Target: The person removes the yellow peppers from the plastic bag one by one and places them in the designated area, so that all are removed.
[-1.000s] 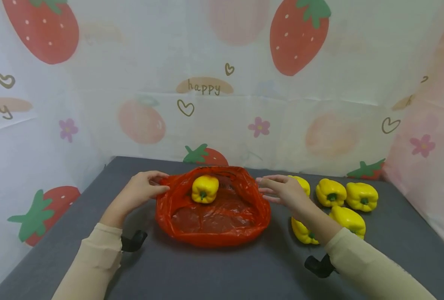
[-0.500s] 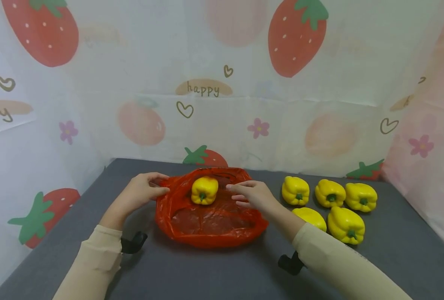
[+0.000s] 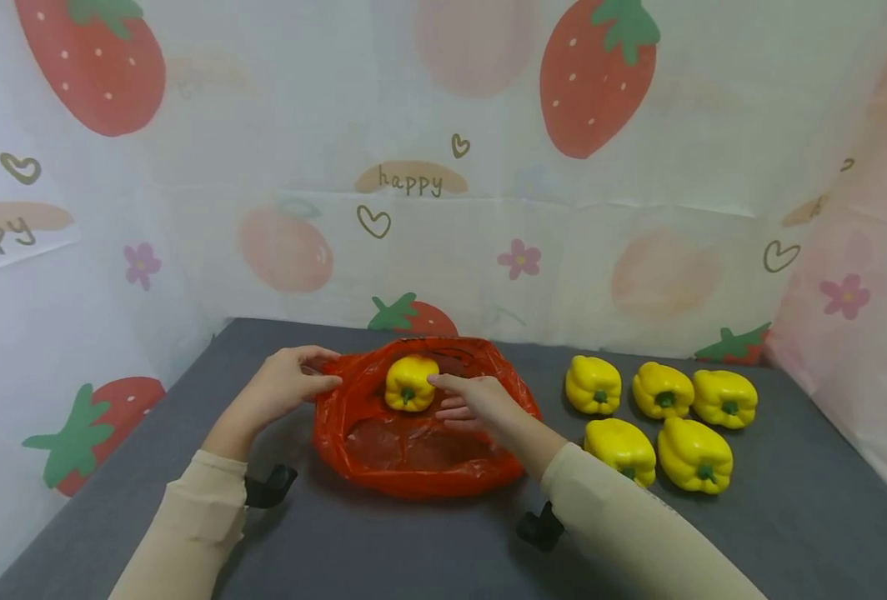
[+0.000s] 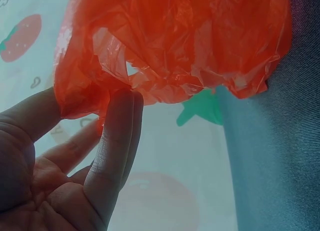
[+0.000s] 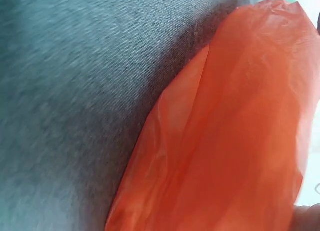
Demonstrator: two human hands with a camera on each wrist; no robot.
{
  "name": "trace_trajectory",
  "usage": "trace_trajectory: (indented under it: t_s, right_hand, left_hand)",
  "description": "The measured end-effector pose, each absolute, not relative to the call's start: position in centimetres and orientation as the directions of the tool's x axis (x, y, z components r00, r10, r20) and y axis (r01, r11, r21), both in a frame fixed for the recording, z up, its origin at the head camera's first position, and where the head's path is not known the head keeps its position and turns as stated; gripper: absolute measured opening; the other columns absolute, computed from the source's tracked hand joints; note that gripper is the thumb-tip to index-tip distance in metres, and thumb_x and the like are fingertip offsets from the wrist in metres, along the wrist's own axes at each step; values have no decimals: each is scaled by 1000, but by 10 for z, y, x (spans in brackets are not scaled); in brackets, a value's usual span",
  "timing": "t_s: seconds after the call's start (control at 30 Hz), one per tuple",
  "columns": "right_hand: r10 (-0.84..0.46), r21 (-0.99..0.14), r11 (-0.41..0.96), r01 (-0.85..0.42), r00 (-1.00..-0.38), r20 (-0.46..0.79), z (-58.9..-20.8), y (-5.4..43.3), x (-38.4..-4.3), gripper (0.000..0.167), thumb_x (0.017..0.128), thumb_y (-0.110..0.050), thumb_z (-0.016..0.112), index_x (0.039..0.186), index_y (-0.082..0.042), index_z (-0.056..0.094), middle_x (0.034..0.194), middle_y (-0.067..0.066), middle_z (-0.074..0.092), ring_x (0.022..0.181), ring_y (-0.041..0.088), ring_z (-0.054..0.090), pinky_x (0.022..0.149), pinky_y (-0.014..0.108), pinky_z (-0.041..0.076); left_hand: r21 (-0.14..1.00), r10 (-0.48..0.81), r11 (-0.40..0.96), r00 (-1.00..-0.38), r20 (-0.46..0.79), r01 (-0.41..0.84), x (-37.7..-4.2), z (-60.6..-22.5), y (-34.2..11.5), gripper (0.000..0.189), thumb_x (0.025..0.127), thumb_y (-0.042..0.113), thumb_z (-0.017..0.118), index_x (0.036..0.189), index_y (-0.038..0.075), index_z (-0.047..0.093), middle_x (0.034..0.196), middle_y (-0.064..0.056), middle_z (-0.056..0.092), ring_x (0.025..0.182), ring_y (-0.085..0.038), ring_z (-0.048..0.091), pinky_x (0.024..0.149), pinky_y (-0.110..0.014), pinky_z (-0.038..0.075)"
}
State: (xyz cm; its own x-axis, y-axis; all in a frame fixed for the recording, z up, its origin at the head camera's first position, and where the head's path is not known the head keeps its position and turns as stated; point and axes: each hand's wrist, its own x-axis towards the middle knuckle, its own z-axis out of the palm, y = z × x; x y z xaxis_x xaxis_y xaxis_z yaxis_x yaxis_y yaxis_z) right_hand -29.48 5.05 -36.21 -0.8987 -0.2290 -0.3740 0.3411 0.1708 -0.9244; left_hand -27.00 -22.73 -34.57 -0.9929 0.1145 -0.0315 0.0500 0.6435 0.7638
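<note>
A red plastic bag [image 3: 421, 483] sits on the grey table with its mouth spread wide. One yellow bell pepper [image 3: 406, 392] lies inside it, toward the back left. At the bag's left rim my left hand [image 3: 282, 387] pinches the plastic; the left wrist view shows thumb and fingers [image 4: 117, 136] on the bag's edge [image 4: 80, 91]. Over the bag's mouth reaches my right hand [image 3: 481, 404], fingers extended, its fingertips right at the pepper's right side. In the right wrist view the bag's side [image 5: 225, 131] fills much of the picture and hides most of that hand.
To the right of the bag stand several more yellow bell peppers [image 3: 694, 454] in two loose rows. The grey table [image 3: 383, 550] meets a fabric backdrop [image 3: 488, 208] printed with strawberries at its back and sides.
My right hand has moved left from beside the bag's right rim to over its mouth, near the pepper inside. The left hand has stayed at the left rim.
</note>
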Motion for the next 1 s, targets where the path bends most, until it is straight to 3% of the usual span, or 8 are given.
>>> trace_trajectory:
  t_s: [0.2, 0.37, 0.5, 0.67, 1.0]
  right_hand:
    - [-221, -907, 149, 395, -880, -420, -369, 43, -301, 73, 93, -42, 66, 142, 8, 43, 142, 26, 52, 121, 36, 63, 100, 41, 54]
    - [-236, -892, 115, 436, -861, -451, -372, 41, -309, 77, 94, -44, 65, 143, 10, 40, 141, 32, 51, 123, 38, 61, 102, 43, 52]
    - [-257, -877, 78, 475, -840, -478, -375, 40, -315, 81, 96, -44, 62, 148, 11, 32, 147, 34, 43, 128, 40, 57, 106, 44, 50]
    - [-287, -866, 58, 497, -822, -491, -377, 37, -317, 84, 97, -42, 61, 151, 10, 24, 153, 33, 36, 130, 40, 55, 106, 43, 49]
    - [-246, -854, 61, 517, -822, -514, -377, 27, -321, 87, 94, -44, 65, 154, 5, 24, 156, 31, 31, 127, 40, 57, 104, 42, 51]
  left_hand:
    - [766, 110, 642, -993, -33, 46, -270, -346, -228, 47, 96, 24, 65, 137, 2, 56, 123, -22, 65, 103, -27, 68, 86, -43, 60]
    - [770, 108, 637, -993, -38, 40, -269, -346, -228, 47, 96, 23, 65, 137, 2, 55, 123, -22, 65, 102, -26, 68, 85, -41, 60]
    - [774, 116, 632, -992, -41, 42, -269, -346, -228, 48, 96, 24, 65, 137, 2, 55, 123, -21, 66, 100, -24, 68, 84, -40, 60]
    - [771, 115, 636, -993, -41, 41, -269, -346, -228, 48, 96, 25, 65, 137, 2, 55, 123, -21, 66, 100, -24, 68, 86, -42, 60]
    - [775, 113, 630, -993, -39, 41, -269, -344, -230, 48, 96, 24, 65, 138, 2, 55, 123, -21, 65, 102, -25, 68, 84, -39, 60]
